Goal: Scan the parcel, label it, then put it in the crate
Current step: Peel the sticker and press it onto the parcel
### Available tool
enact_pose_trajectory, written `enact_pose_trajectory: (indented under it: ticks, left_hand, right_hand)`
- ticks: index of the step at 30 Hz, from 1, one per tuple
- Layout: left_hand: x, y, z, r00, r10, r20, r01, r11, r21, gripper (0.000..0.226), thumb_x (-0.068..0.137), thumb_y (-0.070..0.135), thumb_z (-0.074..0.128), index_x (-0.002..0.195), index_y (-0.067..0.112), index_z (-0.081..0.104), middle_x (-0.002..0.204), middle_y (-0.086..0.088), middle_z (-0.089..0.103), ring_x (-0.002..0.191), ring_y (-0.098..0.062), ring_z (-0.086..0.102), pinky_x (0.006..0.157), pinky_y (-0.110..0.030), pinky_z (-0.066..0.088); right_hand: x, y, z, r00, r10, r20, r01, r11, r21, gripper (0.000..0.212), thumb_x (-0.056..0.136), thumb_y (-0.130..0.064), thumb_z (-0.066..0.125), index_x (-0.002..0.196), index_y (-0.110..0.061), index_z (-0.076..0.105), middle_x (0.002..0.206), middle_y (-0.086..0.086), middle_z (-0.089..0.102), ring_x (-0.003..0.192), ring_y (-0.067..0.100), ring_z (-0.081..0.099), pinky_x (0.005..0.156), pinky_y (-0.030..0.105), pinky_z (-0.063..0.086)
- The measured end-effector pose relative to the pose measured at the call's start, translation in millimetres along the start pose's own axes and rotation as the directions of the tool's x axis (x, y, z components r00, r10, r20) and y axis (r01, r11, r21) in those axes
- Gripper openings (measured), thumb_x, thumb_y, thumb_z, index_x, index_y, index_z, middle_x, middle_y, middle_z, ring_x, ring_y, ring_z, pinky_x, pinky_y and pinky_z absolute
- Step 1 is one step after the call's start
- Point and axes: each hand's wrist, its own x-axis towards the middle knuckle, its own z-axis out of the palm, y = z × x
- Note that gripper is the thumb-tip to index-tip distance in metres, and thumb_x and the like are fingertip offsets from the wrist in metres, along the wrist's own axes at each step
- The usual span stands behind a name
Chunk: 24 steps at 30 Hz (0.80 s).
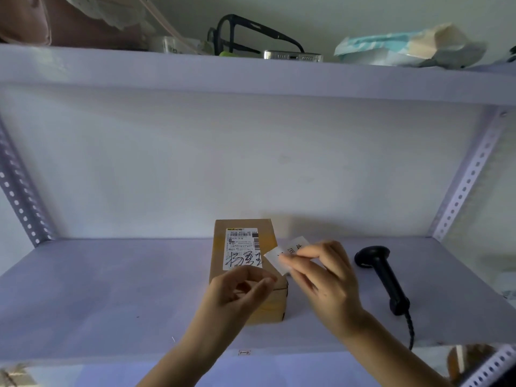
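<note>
A small brown cardboard parcel (243,238) lies on the pale shelf board (97,289), with a printed shipping slip and black handwriting on its top. My right hand (324,277) pinches a small white label (282,258) just above the parcel's right edge. My left hand (240,291) hovers over the parcel's near end, fingers curled and apart, holding nothing that I can see. A black handheld scanner (382,275) lies on the shelf to the right, its cable running off the front edge. No crate is in view.
An upper shelf (251,76) carries black glasses (245,34), a phone (293,55) and a wrapped packet (405,46). Perforated metal uprights stand at the left (19,191) and right (469,177). A white wall closes the back.
</note>
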Motion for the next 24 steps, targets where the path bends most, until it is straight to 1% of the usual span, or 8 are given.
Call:
enact_pose_trajectory:
  ticks: [5, 9, 13, 15, 17, 21, 23, 24]
  left_hand:
    - [-9, 7, 7, 0.999, -0.022, 0.044, 0.027, 0.994, -0.109, 0.020, 0.077, 0.041, 0.075, 0.066, 0.024, 0.073, 0.063, 0.006, 0.055, 0.064, -0.010, 0.043, 0.054, -0.011, 0.034]
    - [-11, 12, 8, 0.998, -0.052, 0.024, 0.056, 0.982, -0.183, 0.018, 0.070, 0.041, 0.079, 0.064, 0.025, 0.074, 0.066, 0.003, 0.063, 0.069, -0.010, 0.052, 0.064, -0.013, 0.039]
    - [-13, 12, 8, 0.997, -0.070, 0.019, 0.072, 0.974, -0.217, 0.013, 0.073, 0.032, 0.072, 0.062, 0.024, 0.073, 0.065, 0.002, 0.063, 0.069, -0.010, 0.051, 0.061, -0.010, 0.039]
    - [-16, 13, 8, 0.998, -0.064, 0.030, 0.069, 0.969, -0.239, 0.015, 0.070, 0.036, 0.072, 0.065, 0.022, 0.073, 0.071, -0.004, 0.065, 0.073, -0.012, 0.054, 0.069, -0.015, 0.041]
    - [-18, 14, 7, 0.998, -0.050, 0.040, 0.059, 0.961, -0.270, 0.029, 0.066, 0.045, 0.071, 0.071, 0.016, 0.073, 0.081, -0.015, 0.069, 0.081, -0.015, 0.058, 0.078, -0.025, 0.040]
    - [-22, 18, 5, 0.999, -0.038, 0.033, 0.045, 0.964, -0.261, 0.031, 0.062, 0.047, 0.072, 0.072, 0.017, 0.074, 0.086, -0.026, 0.067, 0.083, -0.019, 0.057, 0.080, -0.030, 0.040]
    - [-23, 18, 6, 0.999, -0.033, 0.035, 0.040, 0.967, -0.251, 0.027, 0.065, 0.043, 0.074, 0.072, 0.017, 0.074, 0.082, -0.022, 0.068, 0.080, -0.017, 0.057, 0.077, -0.028, 0.040]
    - [-23, 18, 6, 0.999, -0.032, 0.034, 0.040, 0.968, -0.246, 0.022, 0.067, 0.040, 0.075, 0.072, 0.018, 0.075, 0.075, -0.014, 0.068, 0.077, -0.016, 0.056, 0.074, -0.025, 0.041]
  right_hand:
    - [2, -15, -4, 1.000, 0.004, -0.011, -0.004, 0.999, 0.036, 0.011, 0.091, -0.012, 0.061, 0.092, -0.011, 0.072, 0.089, -0.003, 0.053, 0.074, 0.019, 0.051, 0.064, 0.032, 0.045]
    - [0, -20, -5, 1.000, 0.016, -0.014, -0.016, 0.999, 0.040, 0.007, 0.090, -0.014, 0.063, 0.096, -0.017, 0.065, 0.089, -0.004, 0.053, 0.074, 0.020, 0.050, 0.066, 0.031, 0.043]
    - [-2, -23, -5, 1.000, 0.029, -0.004, -0.028, 0.999, 0.036, 0.010, 0.087, -0.014, 0.068, 0.096, -0.017, 0.065, 0.089, -0.004, 0.053, 0.074, 0.020, 0.051, 0.066, 0.031, 0.042]
    - [-4, -24, -5, 1.000, 0.032, -0.002, -0.031, 0.999, 0.031, 0.012, 0.085, -0.014, 0.070, 0.096, -0.017, 0.066, 0.090, -0.005, 0.054, 0.075, 0.019, 0.051, 0.066, 0.032, 0.043]
    - [-4, -24, -5, 0.999, 0.042, 0.001, -0.042, 0.999, 0.033, 0.014, 0.082, -0.012, 0.074, 0.095, -0.015, 0.071, 0.090, -0.005, 0.055, 0.075, 0.019, 0.052, 0.065, 0.033, 0.044]
    - [-4, -27, -7, 0.999, 0.054, 0.006, -0.054, 0.998, 0.029, 0.016, 0.074, -0.004, 0.079, 0.088, -0.010, 0.078, 0.090, -0.006, 0.055, 0.075, 0.018, 0.052, 0.064, 0.034, 0.045]
    - [-3, -29, -7, 0.998, 0.059, 0.002, -0.059, 0.998, 0.030, 0.018, 0.072, -0.005, 0.081, 0.089, -0.011, 0.077, 0.090, -0.005, 0.055, 0.075, 0.018, 0.052, 0.065, 0.033, 0.044]
    - [-3, -29, -7, 0.998, 0.062, 0.000, -0.062, 0.998, 0.030, 0.018, 0.072, -0.007, 0.082, 0.088, -0.011, 0.077, 0.090, -0.006, 0.055, 0.075, 0.018, 0.052, 0.066, 0.032, 0.043]
